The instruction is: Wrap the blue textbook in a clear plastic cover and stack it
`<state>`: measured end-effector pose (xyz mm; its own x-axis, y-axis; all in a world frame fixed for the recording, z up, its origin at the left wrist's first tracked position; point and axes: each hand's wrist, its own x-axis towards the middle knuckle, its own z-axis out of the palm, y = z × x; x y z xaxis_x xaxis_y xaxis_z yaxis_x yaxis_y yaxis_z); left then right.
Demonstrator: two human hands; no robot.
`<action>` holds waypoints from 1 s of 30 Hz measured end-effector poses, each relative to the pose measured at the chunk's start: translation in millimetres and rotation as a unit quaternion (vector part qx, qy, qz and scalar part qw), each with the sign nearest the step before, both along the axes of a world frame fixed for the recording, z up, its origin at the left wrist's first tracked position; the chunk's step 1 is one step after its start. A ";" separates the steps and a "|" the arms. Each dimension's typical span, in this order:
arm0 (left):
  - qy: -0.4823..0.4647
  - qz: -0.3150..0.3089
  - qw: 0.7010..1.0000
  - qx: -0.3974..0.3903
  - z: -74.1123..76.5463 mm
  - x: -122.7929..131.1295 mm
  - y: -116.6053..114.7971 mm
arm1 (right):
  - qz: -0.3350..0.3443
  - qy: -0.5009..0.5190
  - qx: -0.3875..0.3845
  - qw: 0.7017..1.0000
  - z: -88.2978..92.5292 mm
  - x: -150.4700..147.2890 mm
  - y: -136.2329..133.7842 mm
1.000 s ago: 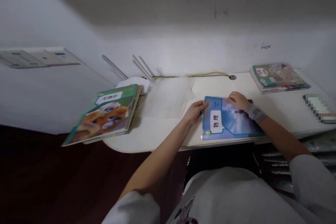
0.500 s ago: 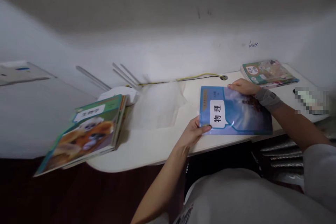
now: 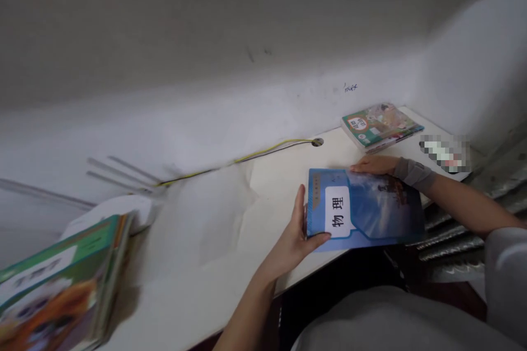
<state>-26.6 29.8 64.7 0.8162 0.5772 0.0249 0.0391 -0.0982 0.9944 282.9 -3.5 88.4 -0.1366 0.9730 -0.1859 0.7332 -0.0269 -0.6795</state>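
Observation:
A blue physics textbook [image 3: 374,214] in a glossy see-through cover lies sideways between my two hands, close above or on the front edge of the desk. My left hand [image 3: 294,238] grips its left end, with the thumb over the lower corner of the cover and a finger up along the left edge. On the far long edge, my right hand [image 3: 374,165] is closed with its thumb side at the top; its other fingers are partly hidden. A see-through plastic sheet [image 3: 206,219] lies on the desk to the left.
A stack of books with a green biology textbook [image 3: 45,285] on top stands at the left of the white desk [image 3: 177,307]. Further right are a smaller book stack [image 3: 382,126] and a blurred-out phone-like object [image 3: 447,154]. A yellow cable [image 3: 272,148] runs along the wall into a hole.
My view has turned to the right, so the desk and stacks have shifted left. My left-hand fingers have moved from beneath the physics textbook to its left edge.

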 end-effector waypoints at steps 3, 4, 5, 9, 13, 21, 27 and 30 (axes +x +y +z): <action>-0.008 -0.051 0.999 -0.009 12.3 23.0 16.3 | 0.032 -0.024 -0.017 0.999 11.9 10.9 -0.9; -0.015 -0.061 0.998 -0.023 14.5 32.9 22.4 | 0.035 -0.035 -0.006 0.999 15.4 15.3 0.0; -0.022 -0.066 0.997 -0.039 15.7 43.9 28.4 | 0.034 -0.050 0.003 0.998 19.0 20.3 1.5; -0.071 -0.030 0.991 -0.112 13.2 96.6 48.7 | -0.055 -0.175 0.079 0.980 39.3 47.4 9.9; -0.149 0.028 0.979 -0.138 8.6 160.2 74.2 | -0.210 -0.272 0.291 0.893 59.0 80.4 8.9; -0.213 0.050 0.962 -0.162 -22.3 285.0 146.3 | -0.439 -0.238 0.422 0.756 -21.8 134.3 -24.8; -0.010 0.054 0.998 0.006 -48.1 318.9 179.2 | -0.446 -0.263 0.311 0.797 -94.8 144.3 -19.2; 0.044 0.066 0.995 0.060 -49.7 320.1 188.2 | -0.438 -0.295 0.283 0.801 -107.1 144.7 -7.7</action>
